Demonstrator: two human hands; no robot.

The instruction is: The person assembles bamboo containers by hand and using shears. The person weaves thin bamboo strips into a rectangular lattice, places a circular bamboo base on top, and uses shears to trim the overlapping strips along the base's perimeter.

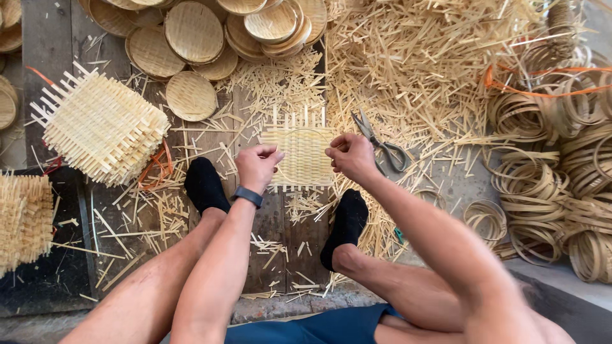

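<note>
A square woven bamboo mat [299, 156] with loose strip ends lies on the wooden boards between my feet. My left hand [257, 165] grips the mat's left edge, fingers curled; a dark band is on that wrist. My right hand [350, 155] pinches the mat's right edge with closed fingers. Both feet wear black socks, one [205, 185] left of the mat, the other [345, 226] below right of it.
Grey scissors [382, 145] lie just right of my right hand. A stack of square woven mats [102, 127] sits at left, round woven discs [191, 38] at the top, bamboo hoops [548, 191] at right. Strip offcuts [414, 64] litter the boards.
</note>
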